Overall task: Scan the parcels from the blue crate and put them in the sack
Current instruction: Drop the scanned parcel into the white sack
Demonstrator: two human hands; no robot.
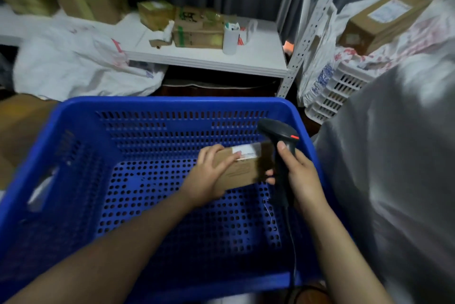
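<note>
Left hand (pixel 209 176) grips the parcel (pixel 242 170) inside the blue crate (pixel 172 104), fingers (pixel 230 158) hiding part of its label (pixel 249 150); right hand (pixel 300 173) holds the scanner (pixel 279 131) near the crate's right wall

Both forearms are bare. The left forearm (pixel 110 242) comes in from the lower left and stretches diagonally up and to the right. Its wrist is nearly straight, and the left hand (pixel 209 175) lies back-up, fingers curled over the top of a parcel (pixel 243 170) and gripping it. The right forearm (pixel 344 242) rises from the bottom right, angled up and to the left. The right hand (pixel 301 173) is wrapped round the handle of a scanner (pixel 280 136) – thumb pointing up along it, fingertips showing on the far side.
</note>
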